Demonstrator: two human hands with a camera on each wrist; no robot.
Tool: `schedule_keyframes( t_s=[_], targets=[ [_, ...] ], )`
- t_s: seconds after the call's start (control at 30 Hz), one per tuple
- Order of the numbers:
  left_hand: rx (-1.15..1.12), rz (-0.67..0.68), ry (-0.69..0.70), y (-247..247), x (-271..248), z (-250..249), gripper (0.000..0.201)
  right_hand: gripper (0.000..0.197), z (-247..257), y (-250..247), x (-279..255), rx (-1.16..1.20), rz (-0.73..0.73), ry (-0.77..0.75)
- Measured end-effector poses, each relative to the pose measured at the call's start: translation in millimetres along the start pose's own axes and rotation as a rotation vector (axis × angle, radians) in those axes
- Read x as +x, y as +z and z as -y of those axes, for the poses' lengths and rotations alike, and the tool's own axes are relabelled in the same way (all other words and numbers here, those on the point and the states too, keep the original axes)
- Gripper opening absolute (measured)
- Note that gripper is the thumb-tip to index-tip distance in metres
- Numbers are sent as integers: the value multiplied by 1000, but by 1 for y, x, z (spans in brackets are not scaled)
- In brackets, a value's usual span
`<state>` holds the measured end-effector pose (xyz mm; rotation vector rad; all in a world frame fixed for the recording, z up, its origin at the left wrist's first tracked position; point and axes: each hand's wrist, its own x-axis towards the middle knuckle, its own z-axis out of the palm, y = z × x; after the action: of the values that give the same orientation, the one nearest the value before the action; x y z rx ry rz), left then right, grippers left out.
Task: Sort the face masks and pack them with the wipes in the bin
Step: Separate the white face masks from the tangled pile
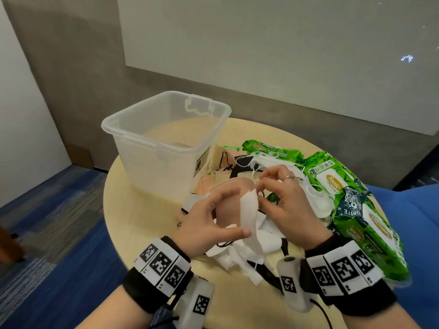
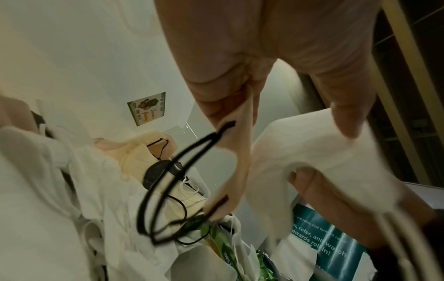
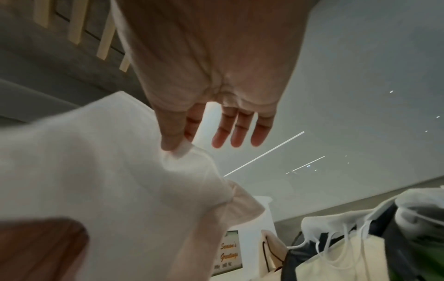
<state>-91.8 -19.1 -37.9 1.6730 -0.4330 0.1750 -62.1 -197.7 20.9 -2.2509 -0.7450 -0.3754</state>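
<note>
We see both hands over the mask pile (image 1: 240, 248) at the table's (image 1: 133, 210) near edge. Left hand (image 1: 209, 222) pinches a white mask (image 1: 248, 210) under the thumb and, in the left wrist view, grips a pink mask (image 2: 240, 155) with black ear loops. Right hand (image 1: 282, 198) pinches the white mask's top edge between thumb and forefinger; its other fingers (image 3: 240, 129) stay loose. Clear bin (image 1: 166, 138) stands at the table's far left edge. Green wipes packs (image 1: 361, 222) lie along the right edge.
</note>
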Motion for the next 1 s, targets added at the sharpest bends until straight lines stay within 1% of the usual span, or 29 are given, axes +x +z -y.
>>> schedule_keyframes(
  t_s=[0.07,0.13,0.23,0.33,0.53,0.63,0.73,0.8,0.87,0.93,1.0],
  targets=[
    [-67,15,-24,2,1,-1,86,10,-5,-5,0,49,21,-3],
    [-173,36,-32,4,3,-2,87,7,-9,-9,1,151,59,50],
    [-277,42,-35,10,4,-6,59,6,-17,-9,4,161,126,54],
    [-360,29,-81,13,3,-7,42,6,-19,-7,9,135,193,38],
    [-238,-23,-85,15,2,3,30,18,-19,-2,15,197,221,52],
    [-200,-29,-75,14,0,6,33,18,-19,-2,17,177,236,44],
    [-160,-18,-62,11,0,7,38,14,-19,-4,20,148,252,41],
    [-111,-11,-42,11,0,5,39,12,-19,-4,22,134,238,26],
    [-38,-16,-7,10,0,2,35,16,-20,-3,22,140,210,4],
    [34,-52,29,10,-1,5,36,24,-22,0,22,162,230,13],
    [11,-98,21,9,-3,10,47,24,-26,5,21,233,291,50]
  ],
)
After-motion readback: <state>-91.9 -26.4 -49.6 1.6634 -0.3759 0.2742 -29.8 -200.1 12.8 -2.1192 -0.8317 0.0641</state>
